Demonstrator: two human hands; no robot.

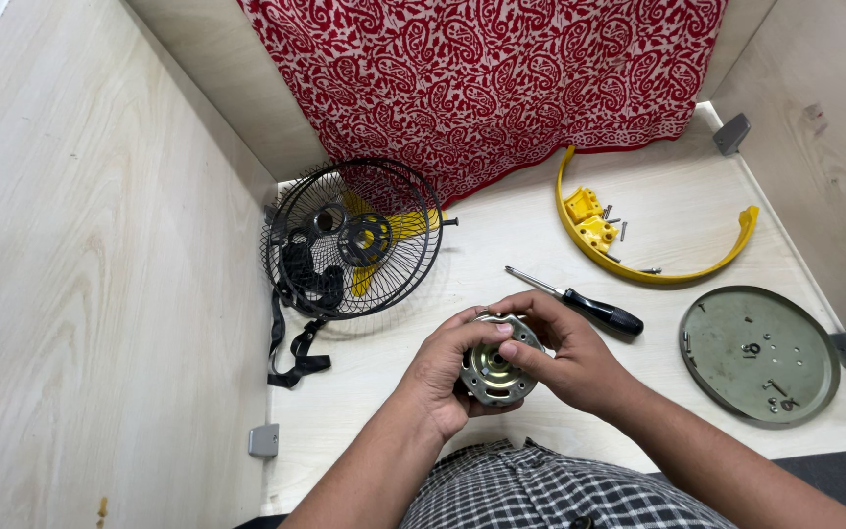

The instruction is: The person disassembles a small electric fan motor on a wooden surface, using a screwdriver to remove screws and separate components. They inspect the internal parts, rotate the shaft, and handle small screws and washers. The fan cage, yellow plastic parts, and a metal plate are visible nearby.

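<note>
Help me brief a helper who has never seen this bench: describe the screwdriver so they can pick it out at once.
Start at the red patterned cloth hanging at the back of the pale wooden table. Come forward to the bare middle, between the black wire fan guard and the yellow curved plastic piece. The screwdriver lies there, just beyond the right hand: the only long slim tool, black handle, bare metal shaft.

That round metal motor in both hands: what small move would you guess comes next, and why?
Probably a slight turn of the motor to check its face. Both the left hand and right hand cup it above the table, with the screwdriver lying unused just behind and loose screws further back.
</note>
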